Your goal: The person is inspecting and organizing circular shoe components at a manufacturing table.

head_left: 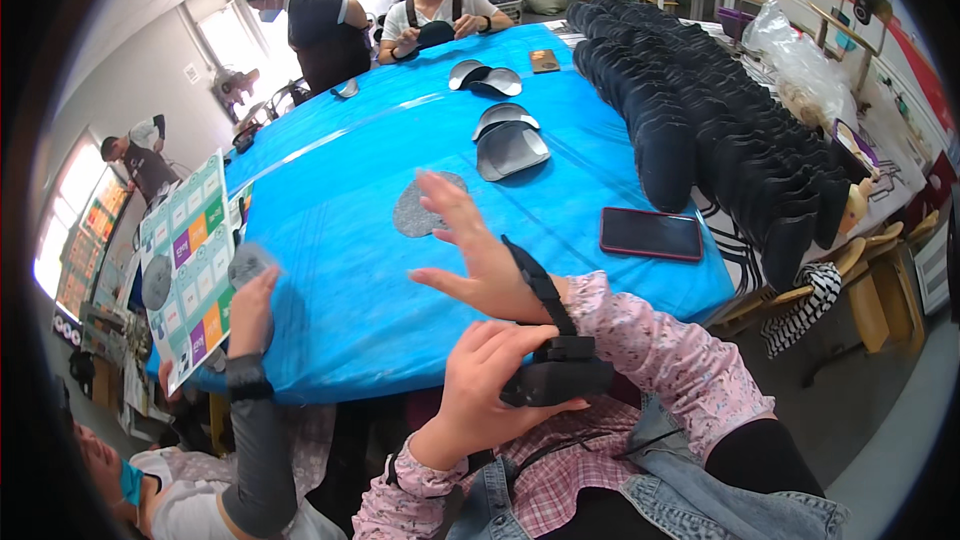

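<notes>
My left hand is closed round a black boxy device that sits at my right wrist on a black strap. Fingers spread and holding nothing, my right hand reaches across above the near part of the blue-covered table. Just beyond its fingertips lies a grey felt oval pad, partly hidden by the hand. Farther off are curved grey and black shell pieces, with another pair of curved shells behind them.
A dark smartphone lies right of my hands. Long rows of stacked black curved pieces line the right side. At left, a co-worker's hand is beside a colourful printed sheet. Across the table sits another person handling a black piece.
</notes>
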Demonstrator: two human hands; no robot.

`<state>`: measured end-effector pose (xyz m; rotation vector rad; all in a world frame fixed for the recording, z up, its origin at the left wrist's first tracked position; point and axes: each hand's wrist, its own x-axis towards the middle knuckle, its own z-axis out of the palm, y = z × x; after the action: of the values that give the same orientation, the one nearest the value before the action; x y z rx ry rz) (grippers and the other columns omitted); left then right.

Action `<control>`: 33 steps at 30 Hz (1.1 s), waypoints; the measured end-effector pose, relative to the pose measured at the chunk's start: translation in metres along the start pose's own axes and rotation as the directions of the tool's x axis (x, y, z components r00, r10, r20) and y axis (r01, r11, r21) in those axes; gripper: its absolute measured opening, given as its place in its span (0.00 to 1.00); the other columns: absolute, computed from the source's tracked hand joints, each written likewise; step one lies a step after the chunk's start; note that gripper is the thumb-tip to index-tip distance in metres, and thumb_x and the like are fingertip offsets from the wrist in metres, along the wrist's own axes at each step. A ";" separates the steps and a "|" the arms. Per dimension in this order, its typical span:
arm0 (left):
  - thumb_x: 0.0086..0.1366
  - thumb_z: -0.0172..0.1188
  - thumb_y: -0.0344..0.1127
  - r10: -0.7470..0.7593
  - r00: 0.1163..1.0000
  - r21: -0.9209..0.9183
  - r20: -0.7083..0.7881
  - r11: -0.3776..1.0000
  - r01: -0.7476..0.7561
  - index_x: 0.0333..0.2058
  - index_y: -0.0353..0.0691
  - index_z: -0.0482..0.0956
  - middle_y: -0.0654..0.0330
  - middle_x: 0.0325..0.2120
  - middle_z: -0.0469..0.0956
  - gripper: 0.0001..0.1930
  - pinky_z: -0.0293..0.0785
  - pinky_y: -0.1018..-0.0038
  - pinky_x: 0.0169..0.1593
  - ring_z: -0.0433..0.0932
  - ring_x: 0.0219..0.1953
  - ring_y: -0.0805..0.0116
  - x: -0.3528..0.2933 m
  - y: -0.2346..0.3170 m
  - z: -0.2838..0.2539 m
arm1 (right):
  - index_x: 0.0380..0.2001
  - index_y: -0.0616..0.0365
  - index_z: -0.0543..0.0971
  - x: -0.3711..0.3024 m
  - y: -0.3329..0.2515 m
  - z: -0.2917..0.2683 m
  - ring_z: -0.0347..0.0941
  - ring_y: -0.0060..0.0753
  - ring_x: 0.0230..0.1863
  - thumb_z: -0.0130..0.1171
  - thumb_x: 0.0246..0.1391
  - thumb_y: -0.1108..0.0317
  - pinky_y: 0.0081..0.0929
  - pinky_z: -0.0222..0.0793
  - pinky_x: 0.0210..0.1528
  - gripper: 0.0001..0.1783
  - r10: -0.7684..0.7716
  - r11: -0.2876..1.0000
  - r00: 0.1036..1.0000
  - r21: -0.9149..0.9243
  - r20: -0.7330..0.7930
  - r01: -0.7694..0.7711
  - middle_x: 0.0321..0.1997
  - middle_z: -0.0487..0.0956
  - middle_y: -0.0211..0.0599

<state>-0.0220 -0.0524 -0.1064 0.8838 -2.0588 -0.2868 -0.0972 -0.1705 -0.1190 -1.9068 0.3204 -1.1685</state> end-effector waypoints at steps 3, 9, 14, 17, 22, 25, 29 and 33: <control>0.36 0.77 0.42 0.024 1.000 0.022 0.015 0.999 -0.024 0.41 0.39 0.75 0.59 0.34 0.78 0.31 0.69 0.68 0.41 0.75 0.36 0.59 0.002 -0.001 0.009 | 0.66 0.59 0.49 0.009 0.006 0.015 0.53 0.45 0.67 0.60 0.54 0.64 0.41 0.59 0.63 0.42 -0.323 0.883 0.930 -0.410 -0.173 0.231 0.68 0.52 0.47; 0.40 0.76 0.40 -0.028 0.994 -0.115 0.104 0.993 0.040 0.43 0.39 0.75 0.57 0.39 0.77 0.30 0.67 0.67 0.45 0.75 0.40 0.58 -0.009 -0.024 0.015 | 0.57 0.66 0.58 0.031 -0.058 -0.027 0.64 0.45 0.59 0.52 0.59 0.60 0.37 0.64 0.61 0.29 0.250 -0.001 0.962 0.993 0.111 -0.114 0.58 0.63 0.54; 0.40 0.76 0.41 -0.039 0.993 -0.207 0.115 0.976 0.062 0.44 0.39 0.74 0.55 0.41 0.76 0.32 0.68 0.68 0.43 0.73 0.40 0.56 -0.008 -0.020 0.017 | 0.56 0.66 0.60 0.052 -0.043 -0.030 0.68 0.42 0.54 0.47 0.61 0.62 0.33 0.67 0.55 0.24 0.203 0.293 0.947 0.938 -0.248 0.183 0.54 0.69 0.48; 0.40 0.76 0.39 -0.057 0.994 -0.172 0.089 0.982 0.072 0.45 0.36 0.73 0.53 0.38 0.76 0.32 0.70 0.67 0.43 0.75 0.39 0.55 0.004 -0.010 0.021 | 0.52 0.59 0.65 0.052 -0.006 -0.014 0.69 0.37 0.50 0.52 0.56 0.63 0.32 0.67 0.49 0.22 -0.160 0.987 0.941 -0.059 -0.299 0.150 0.50 0.70 0.43; 0.44 0.74 0.35 -0.184 0.981 -0.141 0.061 0.971 0.191 0.47 0.34 0.72 0.51 0.39 0.76 0.31 0.69 0.67 0.48 0.75 0.43 0.55 0.001 -0.012 0.027 | 0.48 0.56 0.69 0.035 0.015 0.005 0.70 0.32 0.46 0.55 0.51 0.66 0.31 0.67 0.46 0.20 -0.509 0.497 0.819 -0.686 0.265 0.531 0.46 0.72 0.37; 0.47 0.72 0.35 -0.231 0.971 -0.212 0.054 0.948 0.238 0.49 0.34 0.70 0.49 0.44 0.74 0.31 0.68 0.66 0.50 0.73 0.47 0.52 -0.007 -0.023 0.027 | 0.48 0.54 0.70 0.047 0.013 -0.004 0.72 0.28 0.44 0.57 0.51 0.67 0.27 0.69 0.42 0.20 0.062 0.992 0.992 0.120 -0.111 -0.048 0.44 0.74 0.35; 0.54 0.68 0.35 -0.411 0.906 -0.651 0.102 0.661 0.373 0.65 0.36 0.43 0.48 0.63 0.52 0.48 0.54 0.57 0.65 0.51 0.67 0.57 -0.017 -0.039 0.036 | 0.51 0.62 0.68 0.064 0.016 -0.051 0.71 0.31 0.46 0.52 0.55 0.64 0.28 0.69 0.49 0.21 0.497 0.274 0.866 0.937 0.055 -0.217 0.48 0.72 0.37; 0.57 0.67 0.38 -0.454 0.887 -0.873 0.082 0.397 0.284 0.65 0.37 0.43 0.51 0.61 0.56 0.47 0.56 0.60 0.63 0.55 0.65 0.59 -0.004 -0.026 0.060 | 0.50 0.63 0.68 0.073 0.019 -0.044 0.71 0.30 0.45 0.52 0.56 0.65 0.28 0.70 0.48 0.20 0.504 0.508 0.857 0.839 -0.108 -0.193 0.48 0.72 0.38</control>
<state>-0.0551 -0.0752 -0.1575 0.6369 -1.2008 -1.3434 -0.0910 -0.2488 -0.0809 -0.7558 0.2751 -1.0797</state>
